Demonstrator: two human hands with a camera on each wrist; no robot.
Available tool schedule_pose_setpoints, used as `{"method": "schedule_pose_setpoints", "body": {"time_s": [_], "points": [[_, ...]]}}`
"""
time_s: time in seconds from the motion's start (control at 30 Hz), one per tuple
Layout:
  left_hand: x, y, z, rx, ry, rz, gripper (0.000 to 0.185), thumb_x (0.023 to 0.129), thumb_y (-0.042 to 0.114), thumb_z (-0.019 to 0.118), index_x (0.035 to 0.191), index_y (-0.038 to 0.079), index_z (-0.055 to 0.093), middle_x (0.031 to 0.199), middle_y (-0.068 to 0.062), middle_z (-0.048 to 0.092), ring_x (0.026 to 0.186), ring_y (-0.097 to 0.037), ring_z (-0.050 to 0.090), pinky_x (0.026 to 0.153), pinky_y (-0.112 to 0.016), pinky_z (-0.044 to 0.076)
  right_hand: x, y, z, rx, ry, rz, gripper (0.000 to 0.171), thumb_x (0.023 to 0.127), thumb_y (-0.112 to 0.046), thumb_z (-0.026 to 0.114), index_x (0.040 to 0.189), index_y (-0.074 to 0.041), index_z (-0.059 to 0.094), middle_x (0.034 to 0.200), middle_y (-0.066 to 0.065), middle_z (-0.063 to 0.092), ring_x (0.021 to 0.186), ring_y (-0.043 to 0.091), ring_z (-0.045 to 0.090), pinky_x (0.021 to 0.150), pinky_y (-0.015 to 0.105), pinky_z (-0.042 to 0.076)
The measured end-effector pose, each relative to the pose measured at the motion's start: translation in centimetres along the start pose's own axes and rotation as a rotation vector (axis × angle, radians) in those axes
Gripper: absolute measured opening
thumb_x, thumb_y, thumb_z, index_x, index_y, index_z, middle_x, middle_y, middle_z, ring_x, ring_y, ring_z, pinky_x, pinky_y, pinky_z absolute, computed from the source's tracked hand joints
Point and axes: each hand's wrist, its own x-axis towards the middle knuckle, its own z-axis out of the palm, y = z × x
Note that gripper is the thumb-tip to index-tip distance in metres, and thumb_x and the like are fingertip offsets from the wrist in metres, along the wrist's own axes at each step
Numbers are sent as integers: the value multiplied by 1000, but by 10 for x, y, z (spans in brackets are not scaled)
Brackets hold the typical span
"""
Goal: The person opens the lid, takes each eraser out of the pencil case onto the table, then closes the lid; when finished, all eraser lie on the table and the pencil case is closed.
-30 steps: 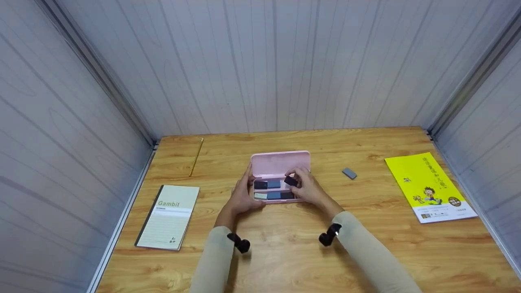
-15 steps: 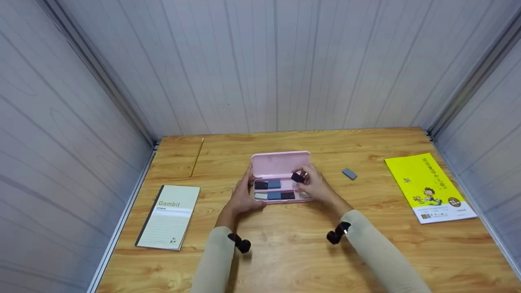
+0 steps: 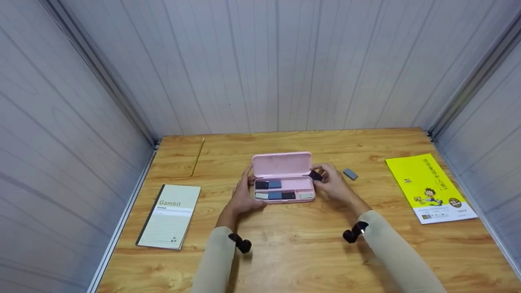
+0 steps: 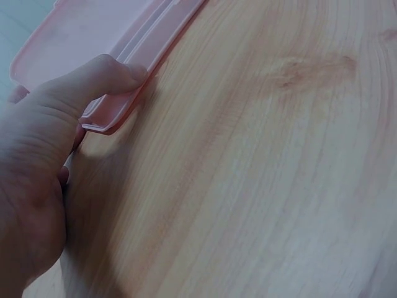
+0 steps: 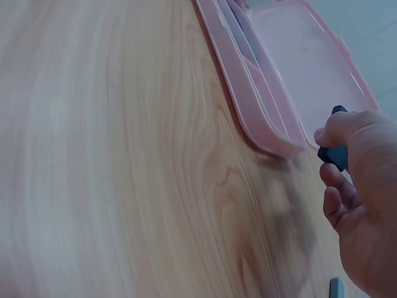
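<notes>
While steadying the open pink case (image 3: 283,179) at its left end, left hand (image 3: 243,196) with thumb (image 4: 102,73) pressed on the near rim, fingers apparently wrapped round the far side, though mostly hidden. Case near the middle of the wooden table (image 3: 293,252), lid up toward the wall, tray holding dark, blue and pale blocks in two rows. Right hand (image 3: 333,186) just beside the case's right end, pinching a small dark block (image 3: 315,176) between thumb and fingers, held clear of the tray and above the table. Grey eraser (image 3: 349,174) lying just right of that hand, apart from it. Yellow booklet (image 3: 431,187) near the right edge; lined Gambit notepad (image 3: 170,216) near the left edge; pencil (image 3: 197,157) at the far left corner
</notes>
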Motion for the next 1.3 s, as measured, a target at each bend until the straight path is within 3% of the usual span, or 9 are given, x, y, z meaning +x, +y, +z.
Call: {"method": "schedule_pose_setpoints", "body": {"time_s": [0.2, 0.53, 0.83, 1.3], "points": [[0, -1, 0, 5, 6, 13, 143, 70, 16, 105, 180, 31, 16, 151, -12, 66, 140, -31, 56, 125, -59, 25, -6, 14, -20, 5, 26, 0, 40, 94, 10, 77, 133, 6, 68, 116, 26, 61, 99, 23, 60, 85, 20, 49], [-1, -2, 1, 36, 29, 29, 140, 67, 17, 104, 177, 22, 19, 147, -13, 69, 136, -29, 57, 120, -59, 28, -15, 29, -60, -71, 33, 98, 47, 98, 8, 73, 144, 0, 67, 122, 26, 60, 103, 27, 62, 88, 19, 49], [0, -1, 0, 37, 16, -2, 142, 68, 17, 105, 179, 27, 17, 149, -11, 68, 139, -30, 55, 123, -60, 25, -25, 43, -85, -51, 67, 150, 46, 102, 6, 70, 147, 1, 65, 129, 28, 61, 109, 28, 59, 89, 14, 47], [0, -1, -3, 15, -5, -17, 141, 71, 17, 105, 180, 31, 16, 155, -11, 65, 145, -32, 52, 130, -63, 21, -36, 67, -110, -155, 123, 190, 46, 102, 5, 71, 147, 2, 65, 125, 30, 61, 106, 30, 60, 86, 14, 43]]}}
